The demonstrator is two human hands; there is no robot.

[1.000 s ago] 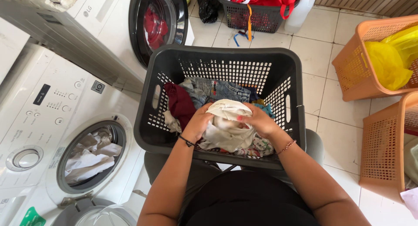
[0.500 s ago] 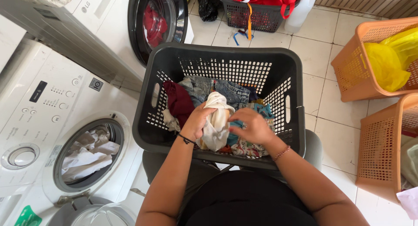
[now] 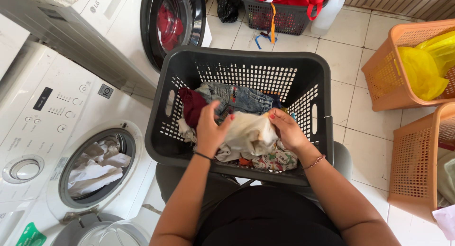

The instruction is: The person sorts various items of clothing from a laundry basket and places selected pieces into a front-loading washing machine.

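Both hands gripped a cream crumpled cloth garment (image 3: 250,132) inside the dark grey perforated plastic laundry basket (image 3: 303,75). Left hand (image 3: 211,130) closed on its 9 o'clock edge; right hand (image 3: 286,130) pinched its 3 o'clock edge. At 12 o'clock from the garment lay blue denim clothing (image 3: 239,96). At 8 o'clock stood an open white front-loading washing machine (image 3: 42,127) holding white laundry (image 3: 97,163).
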